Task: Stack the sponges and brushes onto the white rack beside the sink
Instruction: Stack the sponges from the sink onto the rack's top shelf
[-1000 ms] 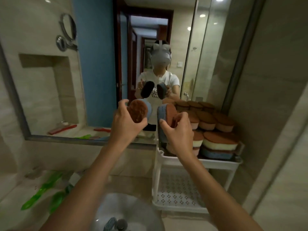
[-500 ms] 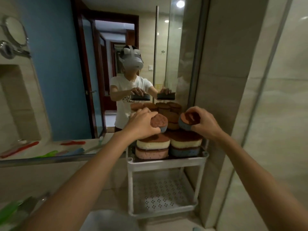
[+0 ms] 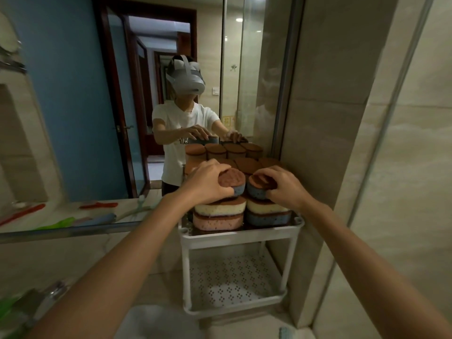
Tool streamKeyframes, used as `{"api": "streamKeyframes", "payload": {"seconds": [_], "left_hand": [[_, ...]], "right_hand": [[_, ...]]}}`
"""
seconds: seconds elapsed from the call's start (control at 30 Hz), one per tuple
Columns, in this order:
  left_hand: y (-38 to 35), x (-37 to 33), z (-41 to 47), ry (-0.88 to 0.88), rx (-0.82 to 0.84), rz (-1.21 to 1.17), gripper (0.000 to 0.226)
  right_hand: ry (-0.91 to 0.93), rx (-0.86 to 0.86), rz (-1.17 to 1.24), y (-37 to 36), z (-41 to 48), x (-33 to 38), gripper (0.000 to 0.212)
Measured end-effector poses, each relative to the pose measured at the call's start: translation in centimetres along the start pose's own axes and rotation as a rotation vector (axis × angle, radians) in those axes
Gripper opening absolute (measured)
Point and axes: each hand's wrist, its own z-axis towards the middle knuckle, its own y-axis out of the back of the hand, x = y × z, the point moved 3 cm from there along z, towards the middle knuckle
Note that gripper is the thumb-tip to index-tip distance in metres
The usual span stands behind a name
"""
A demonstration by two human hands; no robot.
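Note:
A white two-tier rack [image 3: 241,236] stands against the mirror and the right wall. Its top shelf carries several brown-topped sponges in stacks; the front left stack [image 3: 219,215] is cream over pink, the front right stack [image 3: 267,214] cream over blue. My left hand [image 3: 207,183] grips a blue sponge with a brown top [image 3: 232,182] resting on the left stack. My right hand [image 3: 283,185] grips a second blue, brown-topped sponge [image 3: 258,188] on the right stack. The lower shelf [image 3: 232,280] is perforated and bare.
The mirror [image 3: 80,118] behind the rack reflects a person in a headset. The sink basin [image 3: 156,321] lies at the bottom, with a chrome tap [image 3: 52,296] and something green [image 3: 9,304] at lower left. A tiled wall [image 3: 342,143] stands close on the right.
Both hands have moved right and down from in front of the mirror to the rack's top shelf. The two sponges have turned flat, brown side up, and now rest on the front stacks.

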Motion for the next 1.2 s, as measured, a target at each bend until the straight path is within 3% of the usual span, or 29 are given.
{"api": "streamKeyframes", "payload": {"seconds": [0.47,0.6,0.7,0.8,0.9,1.03,1.2], "left_hand": [[-1.6,0.1,0.1,-0.123,-0.023,0.002,0.054],[-2.9,-0.1,-0.3,-0.232,-0.018,0.173,0.050],[-3.1,-0.1,-0.7,-0.295,-0.083,0.381,0.048],[-3.2,-0.1,-1.4,-0.323,-0.192,0.507,0.054],[-4.5,0.5,-1.8,-0.318,-0.298,0.608,0.051],[-5.6,0.7,-2.2,-0.294,-0.373,0.653,0.063],[-5.8,0.4,-2.2,-0.271,-0.411,0.615,0.054]], "right_hand": [[-0.013,-0.032,0.024,-0.4,-0.7,-0.4,0.055],[0.002,-0.050,0.010,-0.6,-0.8,-0.1,0.055],[-0.006,-0.105,-0.010,-0.6,-1.1,-0.1,0.051],[0.023,-0.263,-0.108,-1.4,-2.3,0.1,0.045],[0.076,-0.318,-0.193,-3.3,-3.2,0.2,0.053],[0.056,-0.312,-0.312,-4.6,-3.2,-0.1,0.056],[0.024,-0.337,-0.391,-4.9,-3.1,0.2,0.051]]}}
